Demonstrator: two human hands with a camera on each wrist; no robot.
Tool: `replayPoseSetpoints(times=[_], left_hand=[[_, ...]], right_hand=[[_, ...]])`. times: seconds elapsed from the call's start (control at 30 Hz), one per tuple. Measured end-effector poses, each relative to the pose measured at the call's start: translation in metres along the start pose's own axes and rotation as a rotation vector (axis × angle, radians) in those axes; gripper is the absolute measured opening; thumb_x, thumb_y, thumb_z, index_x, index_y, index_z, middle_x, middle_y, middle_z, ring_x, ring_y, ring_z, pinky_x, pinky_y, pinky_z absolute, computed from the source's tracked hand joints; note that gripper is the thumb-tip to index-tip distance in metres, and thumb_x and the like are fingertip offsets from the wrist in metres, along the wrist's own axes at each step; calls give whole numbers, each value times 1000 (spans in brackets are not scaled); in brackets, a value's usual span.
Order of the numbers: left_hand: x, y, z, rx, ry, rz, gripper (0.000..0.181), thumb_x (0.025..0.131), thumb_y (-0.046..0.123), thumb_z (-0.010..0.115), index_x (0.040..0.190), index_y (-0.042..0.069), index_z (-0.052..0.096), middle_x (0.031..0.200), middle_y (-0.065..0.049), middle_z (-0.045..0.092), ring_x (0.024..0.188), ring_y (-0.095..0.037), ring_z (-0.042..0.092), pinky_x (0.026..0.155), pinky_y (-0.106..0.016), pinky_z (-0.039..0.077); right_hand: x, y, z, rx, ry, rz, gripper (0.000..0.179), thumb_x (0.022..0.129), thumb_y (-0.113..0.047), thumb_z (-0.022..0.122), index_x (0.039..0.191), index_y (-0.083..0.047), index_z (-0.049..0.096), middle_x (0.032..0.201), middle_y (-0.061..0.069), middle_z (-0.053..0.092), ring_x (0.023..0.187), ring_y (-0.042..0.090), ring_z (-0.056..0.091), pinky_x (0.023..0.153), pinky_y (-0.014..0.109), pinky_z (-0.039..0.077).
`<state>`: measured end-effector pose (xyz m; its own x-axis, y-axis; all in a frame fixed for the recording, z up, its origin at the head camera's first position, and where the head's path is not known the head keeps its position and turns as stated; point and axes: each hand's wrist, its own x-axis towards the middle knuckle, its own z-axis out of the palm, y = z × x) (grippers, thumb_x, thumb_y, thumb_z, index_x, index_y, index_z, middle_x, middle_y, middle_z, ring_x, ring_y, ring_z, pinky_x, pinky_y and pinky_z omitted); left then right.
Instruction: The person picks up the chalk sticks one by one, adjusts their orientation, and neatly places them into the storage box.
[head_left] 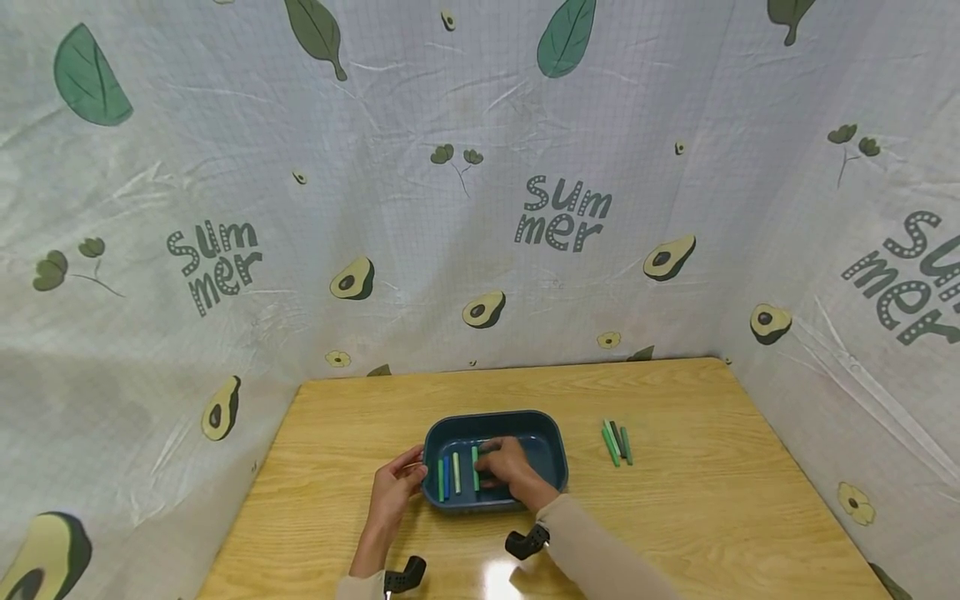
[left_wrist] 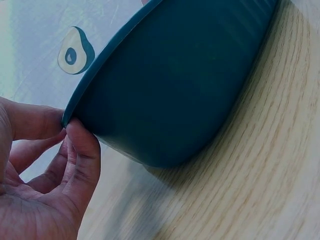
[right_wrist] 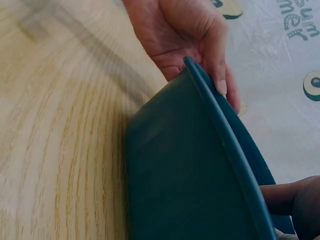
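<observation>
A dark teal tray sits on the wooden table. My left hand pinches its left rim between thumb and fingers, as the left wrist view shows up close on the tray. Inside the tray my right hand has its thumb and a finger at a green chalk-like stick, seemingly gripping it. To the left of that stick lie a pale green stick, a blue stick and another green stick, roughly side by side. In the right wrist view the tray wall hides most of the right hand.
Right of the tray, several more sticks lie in a loose group on the table, among them a green stick and a dark stick. A printed sheet hangs behind and beside the table.
</observation>
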<state>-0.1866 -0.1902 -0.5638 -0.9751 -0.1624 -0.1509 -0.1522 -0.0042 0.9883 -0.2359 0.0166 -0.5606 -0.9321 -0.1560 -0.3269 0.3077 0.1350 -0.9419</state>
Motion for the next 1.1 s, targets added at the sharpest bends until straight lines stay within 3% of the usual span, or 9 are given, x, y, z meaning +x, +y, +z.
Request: replayPoseSetpoints(times=[0.53,0.8,1.1], left_hand=[[-1,3,2,19,4,-15,42,94,-1,59,136,-2,56,126,-25,57,94,-12,63,70,-25,55],[-2,3,2,14,3,-14,42,94,-2,59,135,-4,55,126,-25,57,90,-9,62,68,-23,54],[-2,1,1,17,-1,-2,42,94,-1,59,136,-4,55,126,-27,56,94,-12,63,68,-23,54]], right_hand=[[2,0,7,-64,54,-11,36,77,3,69,113,4,64,93,16,66,70,21,67,58,37,58],[-8,-15,-4,-108,34,-153,33,83,-5,70,115,-1,66,97,14,70,69,19,66,60,36,57],[-29,-32,-27,-53,-36,-241,37,88,-10,71,122,2,61,110,19,68,94,36,68,73,43,59]])
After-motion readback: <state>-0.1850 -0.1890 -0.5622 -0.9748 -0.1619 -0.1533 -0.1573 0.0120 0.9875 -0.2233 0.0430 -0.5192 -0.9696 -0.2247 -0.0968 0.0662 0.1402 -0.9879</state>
